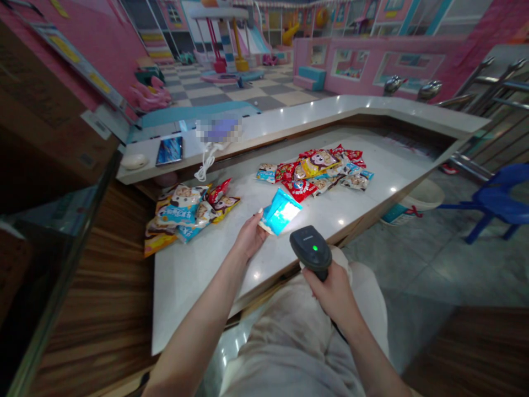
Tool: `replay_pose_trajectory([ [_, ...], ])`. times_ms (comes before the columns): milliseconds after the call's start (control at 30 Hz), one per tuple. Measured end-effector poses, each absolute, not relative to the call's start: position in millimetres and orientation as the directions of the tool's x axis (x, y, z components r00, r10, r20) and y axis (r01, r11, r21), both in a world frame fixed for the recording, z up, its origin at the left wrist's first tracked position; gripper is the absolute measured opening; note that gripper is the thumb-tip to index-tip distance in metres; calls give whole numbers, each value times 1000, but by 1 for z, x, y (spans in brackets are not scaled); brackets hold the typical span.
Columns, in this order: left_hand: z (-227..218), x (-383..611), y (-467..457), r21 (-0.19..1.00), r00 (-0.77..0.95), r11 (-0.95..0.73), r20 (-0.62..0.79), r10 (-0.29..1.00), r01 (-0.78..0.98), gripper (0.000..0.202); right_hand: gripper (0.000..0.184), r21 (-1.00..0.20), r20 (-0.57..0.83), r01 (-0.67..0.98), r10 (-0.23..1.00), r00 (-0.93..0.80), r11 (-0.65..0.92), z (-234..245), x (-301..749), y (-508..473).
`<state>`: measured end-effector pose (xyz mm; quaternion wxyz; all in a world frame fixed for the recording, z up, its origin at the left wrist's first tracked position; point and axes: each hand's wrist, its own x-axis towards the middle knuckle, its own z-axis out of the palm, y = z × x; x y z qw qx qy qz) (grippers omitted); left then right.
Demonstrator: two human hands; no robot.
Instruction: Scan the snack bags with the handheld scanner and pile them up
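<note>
My left hand (250, 236) grips a blue snack bag (276, 216) by its left end, over the white counter (198, 286). Bright light from the scanner falls on the bag's right part. In my right hand (333, 292) is a dark barcode scanner (311, 251), held by its handle, with a green light on top and its head toward the bag. Beyond the bag lies a pile of red, yellow and blue snack bags (318, 164). Several more snack bags (184, 205) are heaped at the counter's left end.
On the raised ledge (289, 118) are a phone (169, 150), a white mouse-like object (134, 161) and a white cable (206, 160). A white bucket (421, 197) and a blue chair (502, 196) stand at right on the floor. Cardboard (53, 94) rises at left.
</note>
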<state>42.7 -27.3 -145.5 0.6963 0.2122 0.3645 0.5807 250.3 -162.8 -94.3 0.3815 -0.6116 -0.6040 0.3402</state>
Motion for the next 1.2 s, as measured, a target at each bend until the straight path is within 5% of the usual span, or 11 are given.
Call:
replay_pose_trajectory([
  [300, -136, 43, -31, 815, -36, 166, -224, 974, -555, 22, 24, -887, 36, 462, 998, 58, 5, -93, 251, -164],
  [433, -118, 17, -43, 995, -151, -99, 93, 984, -33, 38, 26, -888, 55, 459, 997, 50, 26, -96, 255, -165],
  [567, -107, -21, -68, 706, -114, -265, 441, 890, 657, 45, 26, -883, 88, 467, 994, 60, 50, -97, 259, -166],
  [700, -117, -47, -96, 424, 17, -251, 484, 875, 870, 45, 27, -879, 99, 472, 993, 58, 60, -97, 262, -166],
  [833, -127, -55, -117, 398, 73, -231, 375, 924, 888, 51, 30, -867, 91, 495, 995, 46, 57, -97, 268, -161],
  [1100, -102, -4, -89, 839, -164, -251, 368, 915, 482, 51, 35, -822, 73, 567, 997, 3, 58, -102, 286, -143],
  [1200, -98, 23, -35, 909, -181, -281, 345, 921, 307, 61, 35, -817, 61, 573, 998, -18, 60, -104, 294, -133],
])
